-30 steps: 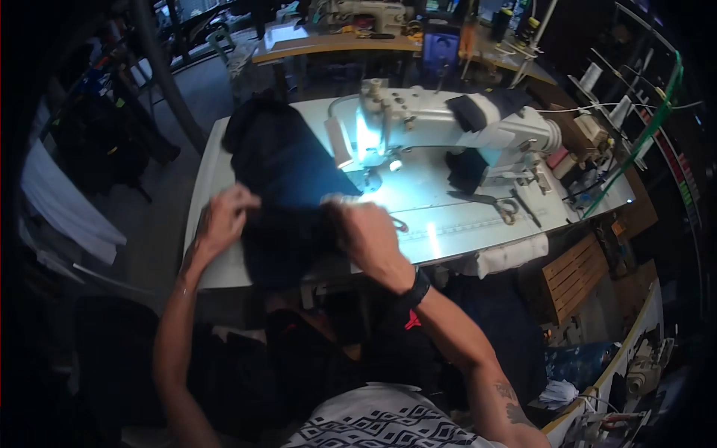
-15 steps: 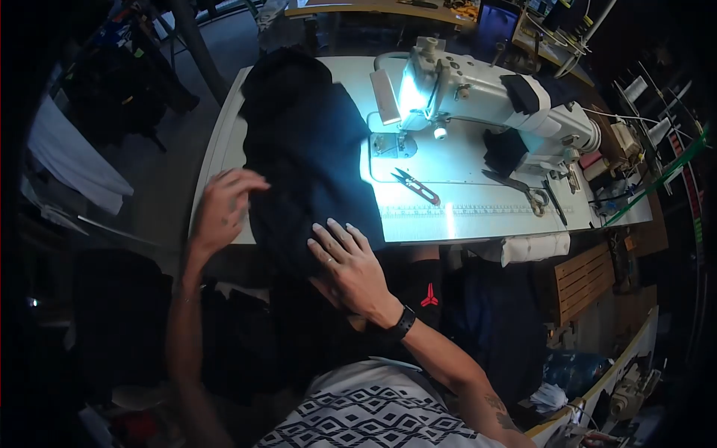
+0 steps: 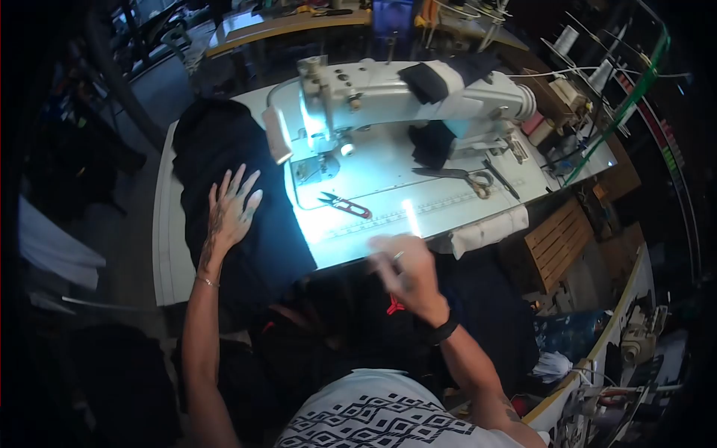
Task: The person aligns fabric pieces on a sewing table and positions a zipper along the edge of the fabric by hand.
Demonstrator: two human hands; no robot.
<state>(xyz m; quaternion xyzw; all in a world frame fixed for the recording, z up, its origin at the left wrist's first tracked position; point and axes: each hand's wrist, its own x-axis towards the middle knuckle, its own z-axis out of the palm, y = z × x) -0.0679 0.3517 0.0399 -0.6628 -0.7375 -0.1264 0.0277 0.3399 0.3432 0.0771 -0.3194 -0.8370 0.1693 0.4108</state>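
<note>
A dark navy or black folded cloth (image 3: 261, 246) lies along the left part of the white sewing table and hangs over its front edge. My left hand (image 3: 233, 209) rests flat on it, fingers spread. My right hand (image 3: 412, 275) is off the cloth, just in front of the table's front edge; it is blurred, its fingers loosely bent and apart, with nothing visible in them. Between the hands and the sewing machine (image 3: 373, 91) lie red-handled thread snips (image 3: 347, 206). Large scissors (image 3: 467, 178) are farther right, under the machine's arm.
Dark cloth pieces (image 3: 431, 145) sit by the machine's base, and more (image 3: 423, 82) are strapped on its arm. A ruler strip (image 3: 373, 222) runs along the table front. A white cloth roll (image 3: 489, 230) hangs at the edge. Thread cones (image 3: 566, 40) stand at the right.
My left hand has moved from beside the cloth onto it. My right hand has left the cloth and moved right. The view has shifted, so the machine and table appear farther left.
</note>
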